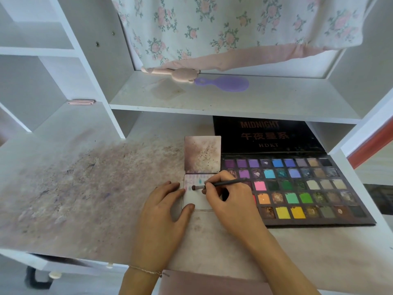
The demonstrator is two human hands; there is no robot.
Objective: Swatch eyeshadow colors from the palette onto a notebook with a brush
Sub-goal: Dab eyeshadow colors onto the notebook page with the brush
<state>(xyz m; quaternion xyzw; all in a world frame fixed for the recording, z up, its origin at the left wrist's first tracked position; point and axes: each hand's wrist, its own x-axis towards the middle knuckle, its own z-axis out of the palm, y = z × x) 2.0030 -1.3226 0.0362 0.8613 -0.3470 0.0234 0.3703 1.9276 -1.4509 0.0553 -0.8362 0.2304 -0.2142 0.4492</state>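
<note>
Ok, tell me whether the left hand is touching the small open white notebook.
Touching. The head view shows the left hand with straight fingertips and thumb resting on the small open white notebook's left edge.

Two hands: left hand [163, 201], right hand [228, 195]. One brush [221, 184], one notebook [196, 199], one palette [308, 188] at table's right edge. One purple hairbrush [223, 83] on shelf.

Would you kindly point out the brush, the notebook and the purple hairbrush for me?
brush [225, 183]: head view, middle of its dark handle.
notebook [195, 199]: head view, blank lower part of the open page.
purple hairbrush [229, 83]: head view, its oval head, on the shelf.
</note>
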